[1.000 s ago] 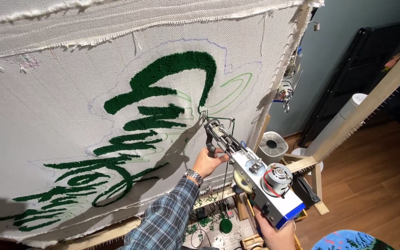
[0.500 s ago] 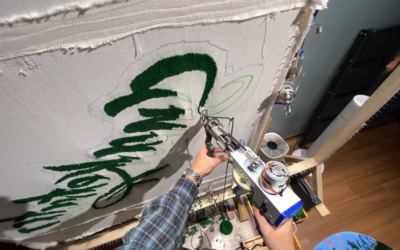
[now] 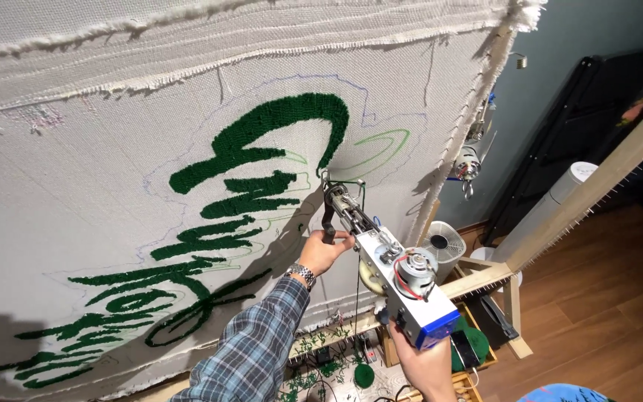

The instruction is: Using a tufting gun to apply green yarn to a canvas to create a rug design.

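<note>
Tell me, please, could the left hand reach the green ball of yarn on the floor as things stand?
Probably not at once: the left hand grips the front handle of the tufting gun, raised against the cloth. The green yarn ball lies far below, though nothing blocks the way down.

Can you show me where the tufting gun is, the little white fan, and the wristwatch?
tufting gun (image 3: 392, 275): head view, on its white body by the motor.
white fan (image 3: 440, 243): head view, on the round grille, low beside the frame.
wristwatch (image 3: 303, 275): head view, on the band at the left wrist.
</note>
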